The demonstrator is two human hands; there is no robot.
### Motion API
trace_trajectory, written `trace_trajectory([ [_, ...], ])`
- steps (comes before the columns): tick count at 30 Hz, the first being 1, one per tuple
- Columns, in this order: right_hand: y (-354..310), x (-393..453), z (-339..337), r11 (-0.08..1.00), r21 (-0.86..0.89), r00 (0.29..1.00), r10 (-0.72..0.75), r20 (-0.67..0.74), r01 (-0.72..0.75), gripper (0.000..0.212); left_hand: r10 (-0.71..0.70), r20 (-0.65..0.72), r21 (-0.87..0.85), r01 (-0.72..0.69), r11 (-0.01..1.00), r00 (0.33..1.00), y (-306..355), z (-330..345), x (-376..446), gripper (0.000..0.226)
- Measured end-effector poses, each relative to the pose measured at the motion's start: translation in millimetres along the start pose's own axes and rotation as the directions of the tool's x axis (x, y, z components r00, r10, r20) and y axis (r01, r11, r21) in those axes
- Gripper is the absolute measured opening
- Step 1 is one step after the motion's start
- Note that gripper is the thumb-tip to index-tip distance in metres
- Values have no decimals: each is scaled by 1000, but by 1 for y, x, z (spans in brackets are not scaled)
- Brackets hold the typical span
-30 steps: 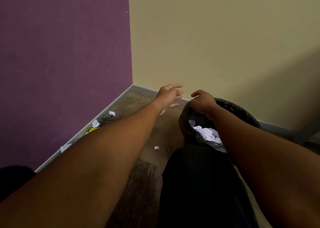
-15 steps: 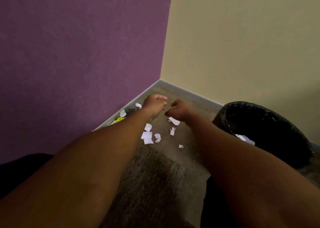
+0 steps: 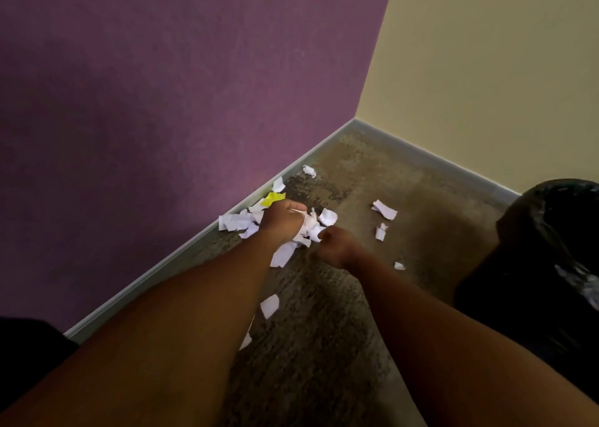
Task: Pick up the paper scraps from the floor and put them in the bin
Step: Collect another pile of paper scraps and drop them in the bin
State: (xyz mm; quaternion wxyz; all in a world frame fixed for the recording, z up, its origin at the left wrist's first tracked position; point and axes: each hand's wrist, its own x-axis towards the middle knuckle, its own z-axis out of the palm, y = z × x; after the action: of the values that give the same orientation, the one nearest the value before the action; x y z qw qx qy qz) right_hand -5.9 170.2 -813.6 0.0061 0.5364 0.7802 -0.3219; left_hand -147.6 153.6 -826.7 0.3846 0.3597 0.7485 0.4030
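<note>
White paper scraps [image 3: 238,223] lie in a heap on the carpet by the purple wall's skirting, with a yellow scrap [image 3: 273,197] among them. My left hand [image 3: 283,221] is down on the heap, fingers curled around white scraps. My right hand [image 3: 335,244] is fisted at the heap's right edge, touching scraps; what it holds is hidden. More loose scraps [image 3: 384,209] lie to the right, and one scrap [image 3: 269,305] lies nearer me. The black-lined bin [image 3: 531,232] stands at the far right with paper inside.
A purple wall [image 3: 162,102] and a beige wall [image 3: 486,70] meet at a corner ahead. Grey skirting [image 3: 181,251] runs along both. Brown carpet [image 3: 324,345] covers the floor. Dark clothing shows at the lower left.
The view has swung left and down, away from the bin. Both hands have moved from above the bin to the scrap heap by the purple wall and closed there.
</note>
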Motion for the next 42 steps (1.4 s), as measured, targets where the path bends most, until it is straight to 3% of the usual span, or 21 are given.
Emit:
trace_trajectory([
  [4,-4,19,35,996,-74,995,-46,94,53,32,7,27,175,-12,984,1000,-36,-19,16,25],
  [7,-8,28,58,981,-165,969,-61,241,103,55,-60,149,381,-1,925,987,-65,-32,24,27],
  [10,-19,32,73,932,-289,907,-83,413,217,58,-83,274,581,-97,808,958,-89,-42,21,25],
  [14,-28,29,99,907,-265,814,-129,566,328,45,-69,396,638,-221,738,916,-109,-52,10,35],
  [17,-23,26,117,912,-229,832,-178,525,339,40,-60,411,742,-295,602,910,-118,-57,4,32],
  [19,-20,24,124,914,-219,855,-207,475,343,38,-59,406,766,-305,565,912,-123,-58,1,27],
  [25,-15,14,139,916,-104,849,-311,428,388,38,-94,459,690,-288,664,883,-132,-61,-4,19],
  [27,-12,10,144,919,-51,837,-332,434,391,53,-122,472,703,-289,650,873,-135,-61,-6,17],
  [29,-11,6,146,929,-52,837,-305,454,366,81,-166,467,730,-272,627,869,-139,-61,-7,15],
  [31,-12,-2,147,914,-137,823,-269,500,382,104,-213,465,752,-257,607,859,-142,-65,-9,16],
  [34,-16,-15,149,840,-232,804,-333,493,490,118,-249,421,771,-200,604,872,-144,-74,-17,22],
  [38,-18,-22,162,793,-250,799,-426,424,555,118,-325,401,795,-150,587,856,-153,-93,-29,19],
  [42,-28,-23,166,763,-270,780,-444,441,588,92,-397,450,805,-170,569,800,-155,-114,-45,12],
])
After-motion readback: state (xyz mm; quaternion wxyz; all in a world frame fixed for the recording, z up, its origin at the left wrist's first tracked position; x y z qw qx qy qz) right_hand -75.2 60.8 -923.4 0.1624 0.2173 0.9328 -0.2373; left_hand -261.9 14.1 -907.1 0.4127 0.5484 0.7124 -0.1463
